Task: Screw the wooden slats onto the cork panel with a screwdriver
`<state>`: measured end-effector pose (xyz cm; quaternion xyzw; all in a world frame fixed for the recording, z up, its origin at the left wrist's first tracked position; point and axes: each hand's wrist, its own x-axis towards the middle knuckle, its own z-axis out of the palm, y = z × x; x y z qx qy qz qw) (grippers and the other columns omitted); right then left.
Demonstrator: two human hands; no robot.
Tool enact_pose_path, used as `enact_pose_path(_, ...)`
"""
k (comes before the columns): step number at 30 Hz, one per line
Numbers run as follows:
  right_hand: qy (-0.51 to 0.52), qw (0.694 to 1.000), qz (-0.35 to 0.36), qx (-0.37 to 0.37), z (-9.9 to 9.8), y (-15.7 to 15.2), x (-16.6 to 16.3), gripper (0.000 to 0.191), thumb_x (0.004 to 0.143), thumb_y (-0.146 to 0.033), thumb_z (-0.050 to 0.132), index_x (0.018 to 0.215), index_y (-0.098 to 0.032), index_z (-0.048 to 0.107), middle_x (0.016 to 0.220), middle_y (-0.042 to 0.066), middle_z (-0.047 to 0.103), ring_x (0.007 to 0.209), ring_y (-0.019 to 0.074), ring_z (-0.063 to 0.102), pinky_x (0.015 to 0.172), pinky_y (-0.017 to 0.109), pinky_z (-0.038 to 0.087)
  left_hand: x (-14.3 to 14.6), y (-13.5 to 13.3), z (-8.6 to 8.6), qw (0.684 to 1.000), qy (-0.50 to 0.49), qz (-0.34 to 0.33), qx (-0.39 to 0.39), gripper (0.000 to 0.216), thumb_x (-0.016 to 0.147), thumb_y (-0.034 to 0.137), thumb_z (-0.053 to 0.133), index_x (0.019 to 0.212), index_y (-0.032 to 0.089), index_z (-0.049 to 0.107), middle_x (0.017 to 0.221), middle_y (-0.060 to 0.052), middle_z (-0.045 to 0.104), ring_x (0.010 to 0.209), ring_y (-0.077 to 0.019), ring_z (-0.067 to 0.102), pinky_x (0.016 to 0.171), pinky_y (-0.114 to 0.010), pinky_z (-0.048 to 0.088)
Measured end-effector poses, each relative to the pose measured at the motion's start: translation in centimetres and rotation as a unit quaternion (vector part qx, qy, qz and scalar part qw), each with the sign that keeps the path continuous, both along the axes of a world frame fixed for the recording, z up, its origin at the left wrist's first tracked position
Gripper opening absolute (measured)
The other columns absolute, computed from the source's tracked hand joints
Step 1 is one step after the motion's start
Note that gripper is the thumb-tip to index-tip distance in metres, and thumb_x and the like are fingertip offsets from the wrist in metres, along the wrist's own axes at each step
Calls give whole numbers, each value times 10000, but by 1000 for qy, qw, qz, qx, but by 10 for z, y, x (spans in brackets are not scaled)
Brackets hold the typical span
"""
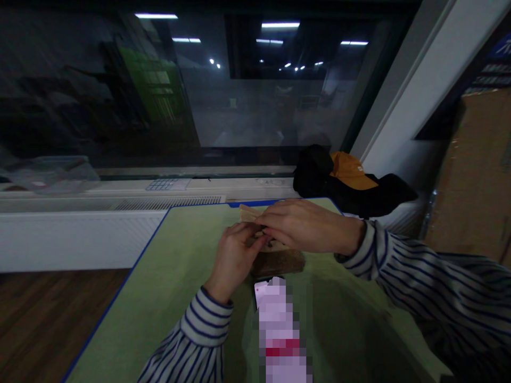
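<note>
Striped sleeves (199,340) cross a green table (159,298) beneath a dark window (239,90); both hands' fingers (259,242) pinch a small tan piece (249,213).

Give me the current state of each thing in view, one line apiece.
Left hand: fingers pinched on the small tan piece.
Right hand: fingers closed over the same small tan piece.
Dark block: lying flat on the green mat.
Phone: screen lit, lying on the mat.
Orange cap: resting on dark clothing.
</note>
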<state>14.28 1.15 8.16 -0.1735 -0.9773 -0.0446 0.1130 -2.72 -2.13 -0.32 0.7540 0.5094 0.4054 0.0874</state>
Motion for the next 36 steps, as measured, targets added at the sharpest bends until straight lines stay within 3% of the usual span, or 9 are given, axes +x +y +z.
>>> enact_pose_path(6,28,1000,1,-8,-7,1,3,261,902,-236,462,1122,-133,558,1072,101,641,999,194,583,876,343,442,1,2,0,1000,15,-13,-8,126,836,244,560,854,159,651,855,-65,683,865,-207,614,750,-336,458)
enact_pose_path(11,25,999,-47,1,-13,0,6,288,907,-208,443,1158,-121,552,1051,119,643,987,206,587,846,353,451,4,2,2,999,23,-29,-2,129,847,234,551,903,165,645,890,-57,695,858,-199,613,758,-339,442)
enact_pose_path(15,18,998,-56,13,-13,-2,6,290,908,-210,437,1153,-108,554,1028,120,646,960,216,593,830,360,457,6,1,-1,999,53,-7,3,137,842,247,558,907,168,648,878,-57,700,843,-209,614,763,-357,425)
enact_pose_path(19,16,998,-61,13,-14,-6,2,263,906,-216,443,1128,-127,554,1038,104,643,967,230,589,841,381,446,8,-1,-3,995,96,22,-13,115,820,251,584,791,162,650,801,-56,697,805,-219,614,756,-365,409)
enact_pose_path(26,26,997,-68,13,-18,-7,-3,229,889,-188,477,1100,-126,544,997,99,659,905,210,603,814,351,439,6,-1,-5,995,94,19,-14,170,835,233,564,693,161,623,720,-43,671,757,-203,599,734,-350,397)
enact_pose_path(36,44,995,-81,29,-22,-5,-3,201,891,-202,480,1040,-101,569,960,98,661,870,225,600,807,361,456,7,3,-13,997,77,9,15,174,844,248,554,701,194,637,711,-28,677,743,-203,602,706,-349,382)
